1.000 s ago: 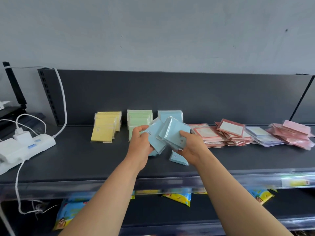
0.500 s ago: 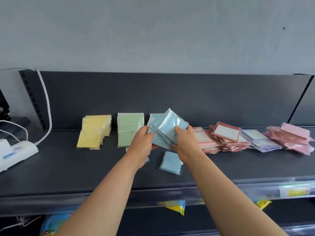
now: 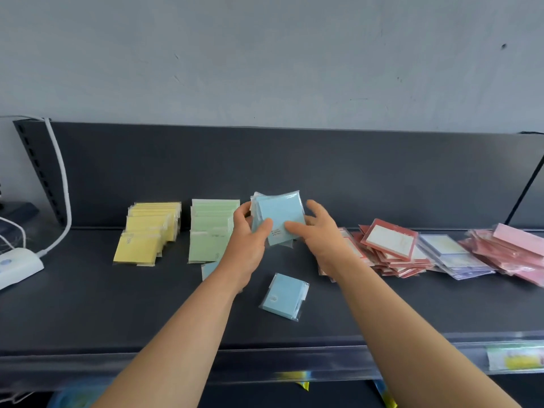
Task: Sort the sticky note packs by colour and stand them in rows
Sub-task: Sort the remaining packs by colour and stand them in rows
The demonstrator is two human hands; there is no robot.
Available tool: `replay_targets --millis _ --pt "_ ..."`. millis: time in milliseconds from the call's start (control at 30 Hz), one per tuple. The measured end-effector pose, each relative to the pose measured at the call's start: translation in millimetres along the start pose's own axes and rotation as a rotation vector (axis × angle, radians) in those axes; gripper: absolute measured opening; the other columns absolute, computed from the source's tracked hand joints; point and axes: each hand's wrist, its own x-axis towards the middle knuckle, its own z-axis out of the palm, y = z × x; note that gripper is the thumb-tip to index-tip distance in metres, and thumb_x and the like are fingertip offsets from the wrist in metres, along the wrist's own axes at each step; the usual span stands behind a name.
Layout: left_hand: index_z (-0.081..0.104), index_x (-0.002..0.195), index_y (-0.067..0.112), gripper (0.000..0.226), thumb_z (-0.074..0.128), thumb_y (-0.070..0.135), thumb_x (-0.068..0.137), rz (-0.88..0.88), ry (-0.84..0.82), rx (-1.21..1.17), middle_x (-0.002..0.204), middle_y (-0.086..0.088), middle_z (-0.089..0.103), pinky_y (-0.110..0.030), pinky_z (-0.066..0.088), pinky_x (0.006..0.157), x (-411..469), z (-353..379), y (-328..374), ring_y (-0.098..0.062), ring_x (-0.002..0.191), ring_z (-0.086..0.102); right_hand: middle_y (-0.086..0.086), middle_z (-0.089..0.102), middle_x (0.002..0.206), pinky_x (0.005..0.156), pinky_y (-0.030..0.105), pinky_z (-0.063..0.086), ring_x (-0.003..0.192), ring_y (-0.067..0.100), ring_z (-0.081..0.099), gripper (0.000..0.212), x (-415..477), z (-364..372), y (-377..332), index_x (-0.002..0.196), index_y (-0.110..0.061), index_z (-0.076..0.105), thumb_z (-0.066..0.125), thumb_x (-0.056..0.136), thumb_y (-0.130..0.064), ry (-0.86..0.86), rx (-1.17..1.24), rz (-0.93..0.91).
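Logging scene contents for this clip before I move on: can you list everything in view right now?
yellow packs: one row, yellow, standing at shelf left
green packs: one row, green, right of yellow
blue stack: one, blue, held up at centre
loose blue packs: two, blue, flat on shelf, one partly hidden
red-edged packs: one pile, red border, right of centre
pale packs: one pile, whitish-lilac, further right
pink packs: one pile, pink, far right
shelf: one, dark grey
power strip: one, white, far left
left hand: grips blue stack
right hand: thumb on blue stack, fingers spread
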Motion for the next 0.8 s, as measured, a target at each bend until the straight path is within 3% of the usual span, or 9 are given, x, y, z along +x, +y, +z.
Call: replay_targets --millis 100,167,267,433,567,633,733,800 --pt "0.032 0.138 0.032 0.038 0.04 0.039 0.101 0.006 -0.008 0.108 0.127 0.009 0.055 -0.044 0.044 0.104 5 6 -4 -0.015 0.117 0.055 0.001 0.07 0.109 0.093 0.042 0.053 0.1 0.018 0.067 0.027 10 -4 -7 0.112 -0.017 0.058 0.062 0.086 -0.017 -0.087 -0.095 -0.011" --pt "0.032 0.137 0.027 0.038 0.034 0.042 0.102 -0.02 -0.007 0.193 0.126 0.005 0.053 -0.039 0.042 0.102 9 7 -4 -0.015 0.115 0.052 0.001 0.07 0.109 0.096 0.046 0.051 0.101 0.02 0.067 0.028 17 -8 -8 0.115 -0.017 0.058 0.057 0.087 -0.023 -0.088 -0.089 0.005" --pt "0.037 0.128 0.016 0.034 0.03 0.038 0.104 -0.013 0.017 0.345 0.116 0.001 0.051 -0.03 0.035 0.085 17 5 1 -0.015 0.104 0.049 0.002 0.07 0.108 0.092 0.042 0.054 0.098 0.02 0.069 0.028 27 -17 -10 0.117 -0.018 0.054 0.06 0.091 -0.011 -0.099 -0.108 -0.006" --pt "0.045 0.108 0.011 0.028 0.033 0.035 0.104 0.048 0.033 0.667 0.099 -0.004 0.055 -0.03 0.035 0.063 43 5 1 -0.016 0.082 0.05 0.002 0.067 0.112 0.088 0.034 0.055 0.101 0.018 0.065 0.035 48 -21 -5 0.116 -0.014 0.056 0.059 0.087 0.005 -0.096 -0.234 -0.008" --pt "0.044 0.116 0.005 0.029 0.033 0.029 0.104 0.016 0.011 0.846 0.105 -0.008 0.053 -0.033 0.037 0.074 61 9 -7 -0.023 0.088 0.049 0.007 0.067 0.108 0.082 0.035 0.057 0.098 0.023 0.064 0.045 67 -15 0 0.117 -0.014 0.058 0.056 0.079 0.011 -0.047 -0.406 -0.004" --pt "0.043 0.118 0.004 0.027 0.037 0.025 0.104 -0.016 -0.006 0.871 0.112 -0.011 0.052 -0.033 0.037 0.075 69 10 -13 -0.023 0.091 0.049 0.009 0.066 0.104 0.076 0.034 0.056 0.096 0.026 0.064 0.04 76 -11 5 0.115 -0.009 0.057 0.054 0.08 0.01 -0.046 -0.514 0.005" --pt "0.04 0.123 0.004 0.027 0.039 0.021 0.103 -0.081 -0.041 0.956 0.123 -0.013 0.045 -0.029 0.035 0.071 76 11 -22 -0.02 0.087 0.047 0.013 0.061 0.104 0.07 0.036 0.053 0.09 0.028 0.06 0.036 86 -7 15 0.118 -0.002 0.055 0.05 0.083 0.006 -0.053 -0.7 0.008" --pt "0.04 0.125 0.004 0.028 0.042 0.019 0.102 -0.117 -0.046 1.005 0.126 -0.013 0.042 -0.026 0.032 0.067 78 10 -26 -0.017 0.082 0.043 0.014 0.059 0.116 0.07 0.029 0.045 0.094 0.028 0.058 0.044 90 -7 21 0.128 -0.005 0.051 0.049 0.085 0.005 -0.053 -0.748 0.001"
